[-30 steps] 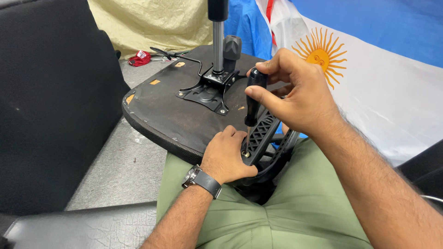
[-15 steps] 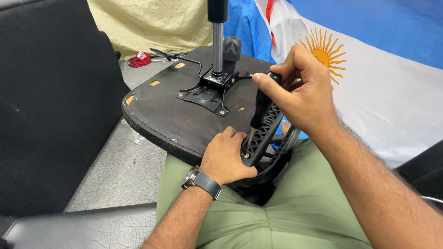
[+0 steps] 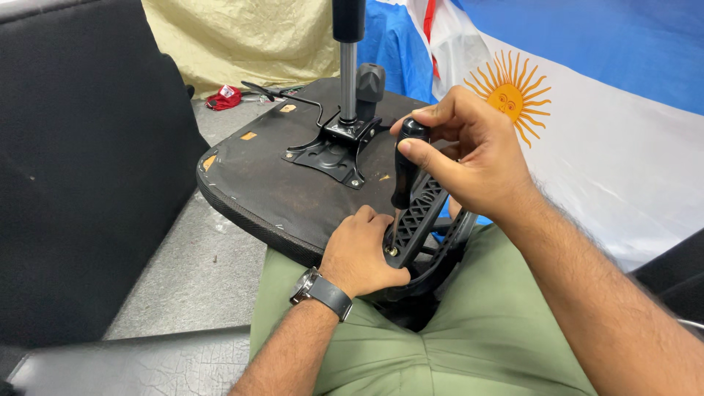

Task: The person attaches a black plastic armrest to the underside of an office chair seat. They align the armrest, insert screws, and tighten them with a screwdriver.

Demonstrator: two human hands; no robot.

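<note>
Screwdriver (image 3: 405, 170), black-handled, stands nearly upright in my right hand (image 3: 473, 158), its tip set down at a fastener in the lower end of a black latticed armrest bracket (image 3: 419, 220); the fingers are curled closed around the top of the handle with the thumb laid across it, a grip I judge suited to pressing down while twisting; my left hand (image 3: 361, 253), wearing a dark wristwatch (image 3: 321, 290), is folded shut over the base of the bracket right beside the tip, apparently to steady the part against the seat edge and keep the shaft on the fastener; whether the bit is fully seated in the fastener head I cannot tell, as the hand partly covers it; the upturned chair seat (image 3: 271, 183) rests across my lap on green trousers (image 3: 455, 345), underside facing up, which brings the mounting points within reach; the black metal mechanism plate (image 3: 334, 150) is bolted at its centre, with the gas-lift column (image 3: 349, 66) rising from it and a thin lever rod running off to the left; a small red object (image 3: 224, 97) lies on the floor well apart, beyond the seat; a blue-and-white flag with a sun emblem (image 3: 587, 139) hangs to the right; a black chair back (image 3: 81, 147) stands at the left.
</note>
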